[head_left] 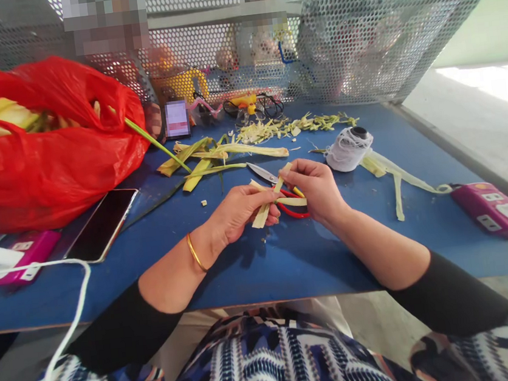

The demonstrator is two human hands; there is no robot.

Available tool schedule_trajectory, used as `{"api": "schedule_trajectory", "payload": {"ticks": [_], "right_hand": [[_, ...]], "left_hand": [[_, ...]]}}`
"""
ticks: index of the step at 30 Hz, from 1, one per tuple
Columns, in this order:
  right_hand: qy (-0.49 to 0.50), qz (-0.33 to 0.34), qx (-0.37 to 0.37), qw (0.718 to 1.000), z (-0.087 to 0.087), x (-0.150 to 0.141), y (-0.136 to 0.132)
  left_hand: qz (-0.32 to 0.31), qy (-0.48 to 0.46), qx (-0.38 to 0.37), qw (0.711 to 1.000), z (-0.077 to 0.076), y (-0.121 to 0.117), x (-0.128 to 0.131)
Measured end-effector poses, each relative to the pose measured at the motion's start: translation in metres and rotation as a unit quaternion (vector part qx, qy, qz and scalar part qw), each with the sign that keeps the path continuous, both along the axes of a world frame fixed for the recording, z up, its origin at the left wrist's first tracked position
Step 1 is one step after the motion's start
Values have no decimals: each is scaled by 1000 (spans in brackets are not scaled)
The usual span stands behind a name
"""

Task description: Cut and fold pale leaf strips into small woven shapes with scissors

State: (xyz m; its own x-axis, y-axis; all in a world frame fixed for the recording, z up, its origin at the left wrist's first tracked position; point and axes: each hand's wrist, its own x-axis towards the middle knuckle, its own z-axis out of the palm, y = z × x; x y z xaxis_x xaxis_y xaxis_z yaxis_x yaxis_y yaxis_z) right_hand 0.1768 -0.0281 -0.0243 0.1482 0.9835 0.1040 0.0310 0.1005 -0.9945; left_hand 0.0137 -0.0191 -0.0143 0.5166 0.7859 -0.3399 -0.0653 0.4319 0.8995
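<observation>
Over the middle of the blue table (227, 273), my left hand (244, 210) pinches several pale yellow-green leaf strips (261, 215) where they cross. My right hand (315, 183) is closed on the upper end of one strip, its thumb and index finger pressed together. Another strip points right, toward my right palm. Below and behind the hands lie scissors (261, 173) with red handles, their blades pointing up and left; my hands partly hide them. Long leaf pieces (249, 150) and green stalks are spread just beyond.
A red plastic bag (50, 171) of leaves fills the left, beside a phone (106, 225) and a white cable (74, 321). A white thread spool (349, 149) stands right of my hands, near a purple box (497, 207). Perforated metal panels (346, 33) border the back; leaf scraps (274, 129) lie before them.
</observation>
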Motion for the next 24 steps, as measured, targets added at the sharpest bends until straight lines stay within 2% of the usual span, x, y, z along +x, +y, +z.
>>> {"api": "schedule_trajectory", "payload": {"ticks": [2,4,6,8,10,15,21,24], "right_hand": [[-90,-26,60,994,4,4,1],[-199,-34,137,970,9,6,1],[-285,10,185,940,13,6,-1],[-328,73,194,922,14,4,-4],[-335,97,184,919,12,0,-7],[-273,62,129,951,7,-6,-11],[-225,20,171,959,4,-9,-13],[-209,3,153,966,3,-9,-11]], "left_hand": [[-3,12,-2,1000,0,-1,0],[-14,31,2,999,2,-2,1],[-21,52,11,998,3,-5,3],[-25,77,22,996,5,-7,4],[-30,97,30,994,6,-9,6],[-40,95,44,994,2,-12,8],[-99,75,55,991,-1,-13,6],[-92,59,47,993,0,-14,7]]}}
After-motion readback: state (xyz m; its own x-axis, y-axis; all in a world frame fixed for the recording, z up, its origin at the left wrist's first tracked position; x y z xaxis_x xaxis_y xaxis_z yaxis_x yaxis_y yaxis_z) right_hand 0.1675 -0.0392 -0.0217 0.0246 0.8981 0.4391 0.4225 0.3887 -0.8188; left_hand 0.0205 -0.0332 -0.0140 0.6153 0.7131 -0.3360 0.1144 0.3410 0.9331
